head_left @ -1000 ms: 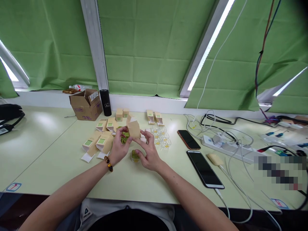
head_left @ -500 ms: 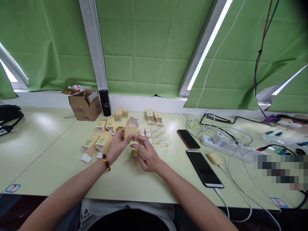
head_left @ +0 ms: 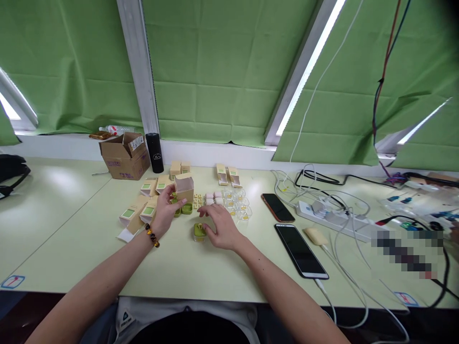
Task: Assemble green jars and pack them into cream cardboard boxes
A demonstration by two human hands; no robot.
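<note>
Between the fingers and thumb of my left hand (head_left: 165,209) is a small tan cardboard box (head_left: 185,192), its top flap standing open. My right hand (head_left: 223,228) hovers with fingers apart beside a small clear container with a green lid (head_left: 198,231); whether the thumb touches it I cannot tell. Green trays (head_left: 187,208) sit under and beside the held box, partly hidden by my left hand. Tiny yellow pieces (head_left: 197,200), whitish-pink pieces (head_left: 213,197) and several clear cups with yellow bits (head_left: 236,204) lie beyond my right hand.
More tan boxes (head_left: 132,213) lie at left, others (head_left: 228,175) at the back. A brown carton (head_left: 125,160) and black bottle (head_left: 154,153) stand back left. Two phones (head_left: 301,251), a white power strip (head_left: 335,220) and tangled cables occupy the right.
My left hand has moved the box slightly left and turned it more upright. My right fingers have come away from the box and now sit lower, nearer the green-lidded container.
</note>
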